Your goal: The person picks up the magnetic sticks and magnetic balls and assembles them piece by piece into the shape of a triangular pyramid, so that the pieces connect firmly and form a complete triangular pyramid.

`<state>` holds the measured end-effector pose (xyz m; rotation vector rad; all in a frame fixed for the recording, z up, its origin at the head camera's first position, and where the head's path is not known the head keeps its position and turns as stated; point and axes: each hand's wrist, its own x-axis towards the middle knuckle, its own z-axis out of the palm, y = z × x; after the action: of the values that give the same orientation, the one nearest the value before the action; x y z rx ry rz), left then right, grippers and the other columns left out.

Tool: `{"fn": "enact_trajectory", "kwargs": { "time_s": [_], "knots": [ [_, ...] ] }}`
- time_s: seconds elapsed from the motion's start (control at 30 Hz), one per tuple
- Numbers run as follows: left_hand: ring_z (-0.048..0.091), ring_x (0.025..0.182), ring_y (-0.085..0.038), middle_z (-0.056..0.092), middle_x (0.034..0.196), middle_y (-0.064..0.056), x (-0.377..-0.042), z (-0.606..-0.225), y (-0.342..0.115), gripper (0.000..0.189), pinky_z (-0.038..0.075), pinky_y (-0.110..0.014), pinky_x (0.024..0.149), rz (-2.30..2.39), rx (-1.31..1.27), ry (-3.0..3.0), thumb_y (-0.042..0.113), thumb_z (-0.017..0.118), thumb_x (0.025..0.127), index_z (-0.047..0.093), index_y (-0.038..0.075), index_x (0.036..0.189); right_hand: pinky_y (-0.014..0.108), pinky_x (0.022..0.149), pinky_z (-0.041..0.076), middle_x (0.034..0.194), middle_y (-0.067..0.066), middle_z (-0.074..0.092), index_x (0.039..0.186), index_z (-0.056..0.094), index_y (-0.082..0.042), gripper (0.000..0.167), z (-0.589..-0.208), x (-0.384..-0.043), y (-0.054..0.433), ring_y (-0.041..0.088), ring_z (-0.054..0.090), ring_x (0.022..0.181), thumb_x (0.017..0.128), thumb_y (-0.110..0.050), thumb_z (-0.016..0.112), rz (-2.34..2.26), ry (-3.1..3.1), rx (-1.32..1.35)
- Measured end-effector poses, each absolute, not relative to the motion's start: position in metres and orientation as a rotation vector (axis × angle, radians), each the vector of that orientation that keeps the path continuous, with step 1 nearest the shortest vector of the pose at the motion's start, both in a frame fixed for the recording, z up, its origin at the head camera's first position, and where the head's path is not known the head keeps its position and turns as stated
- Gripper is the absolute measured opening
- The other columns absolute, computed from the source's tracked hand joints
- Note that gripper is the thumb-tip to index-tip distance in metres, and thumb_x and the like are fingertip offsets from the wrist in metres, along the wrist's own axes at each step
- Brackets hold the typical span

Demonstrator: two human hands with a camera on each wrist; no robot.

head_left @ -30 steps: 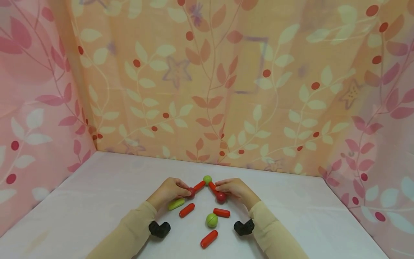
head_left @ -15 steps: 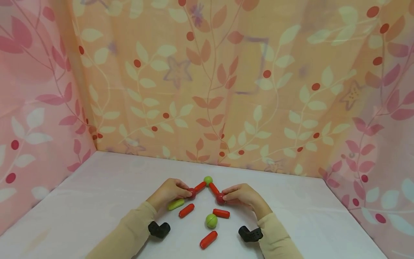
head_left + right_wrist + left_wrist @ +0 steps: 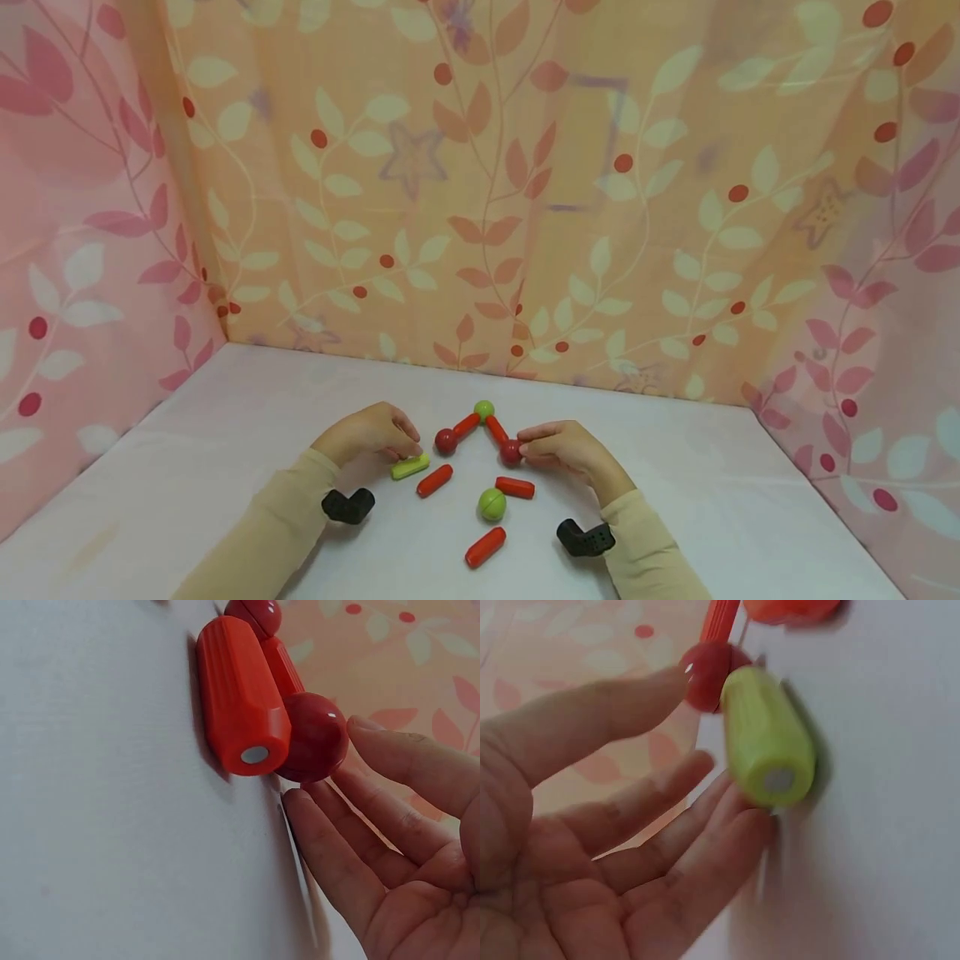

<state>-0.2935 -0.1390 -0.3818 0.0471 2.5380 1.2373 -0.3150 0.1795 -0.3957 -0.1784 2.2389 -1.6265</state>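
My left hand [image 3: 375,435] is over the table with fingers apart, its fingertips right at a yellow-green rod [image 3: 410,467]. In the left wrist view that rod [image 3: 769,735] shows a silver disc, like a magnet, in its end. The fingers of my right hand [image 3: 573,454] touch the side of a red ball [image 3: 511,452], fairly straight and not wrapped round it. From this ball a red rod [image 3: 496,430] runs up to a green ball [image 3: 483,410]. A second red rod [image 3: 467,426] slopes from the green ball down to another red ball [image 3: 446,442], forming an upside-down V.
Near the front lie a loose green ball [image 3: 492,505] and several loose red rods, one [image 3: 515,487] beside that ball, one [image 3: 435,481] to the left and one [image 3: 486,547] in front. Patterned cloth walls [image 3: 480,208] enclose the white table [image 3: 225,417].
My left hand has let go of the left red ball and drawn back left to the yellow-green rod. My right hand moved from the right red rod down to the right red ball.
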Motion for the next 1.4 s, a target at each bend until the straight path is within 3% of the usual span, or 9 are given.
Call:
{"fn": "enact_trajectory", "kwargs": {
  "time_s": [0.57,0.83,1.0,1.23,1.4],
  "knots": [
    [0.06,0.079,-0.017,0.069,0.084,-0.003,-0.296,-0.376,-0.147,0.014,0.049,-0.025,0.072,1.026,0.1,2.502,0.01,0.084,0.077,0.074,0.009,0.086,0.032,0.089,0.058,0.118,0.015,0.071,0.119,0.07,0.003,0.035,-0.396,-0.317,0.179,0.015,0.069,0.098,0.087,-0.01,0.075,-1.635,2.277,-0.146],
    [0.061,0.077,-0.016,0.071,0.083,-0.002,-0.295,-0.374,-0.154,0.012,0.051,-0.026,0.072,1.031,0.116,2.512,0.008,0.08,0.078,0.076,0.008,0.089,0.031,0.088,0.058,0.119,0.015,0.071,0.117,0.071,0.002,0.033,-0.398,-0.316,0.178,0.016,0.069,0.099,0.086,-0.007,0.075,-1.657,2.271,-0.113],
    [0.065,0.079,-0.016,0.072,0.089,-0.004,-0.295,-0.371,-0.158,0.013,0.057,-0.03,0.079,1.145,0.093,2.493,0.007,0.078,0.079,0.076,0.007,0.092,0.032,0.089,0.058,0.121,0.017,0.069,0.117,0.071,0.002,0.033,-0.399,-0.316,0.174,0.019,0.068,0.102,0.085,-0.006,0.075,-1.664,2.277,-0.066],
    [0.061,0.088,-0.018,0.074,0.09,0.002,-0.294,-0.365,-0.145,0.013,0.046,-0.033,0.079,1.229,0.161,2.532,0.012,0.081,0.078,0.079,0.013,0.091,0.032,0.089,0.058,0.12,0.015,0.07,0.116,0.072,0.001,0.032,-0.401,-0.315,0.172,0.018,0.069,0.1,0.085,-0.007,0.075,-1.642,2.292,-0.074],
    [0.06,0.088,-0.017,0.073,0.088,0.004,-0.293,-0.363,-0.125,0.009,0.048,-0.032,0.08,1.198,0.19,2.588,0.013,0.083,0.077,0.079,0.015,0.086,0.032,0.09,0.058,0.12,0.015,0.07,0.116,0.072,0.001,0.032,-0.403,-0.316,0.171,0.017,0.069,0.1,0.086,-0.007,0.075,-1.641,2.289,-0.088]
  ]
}}
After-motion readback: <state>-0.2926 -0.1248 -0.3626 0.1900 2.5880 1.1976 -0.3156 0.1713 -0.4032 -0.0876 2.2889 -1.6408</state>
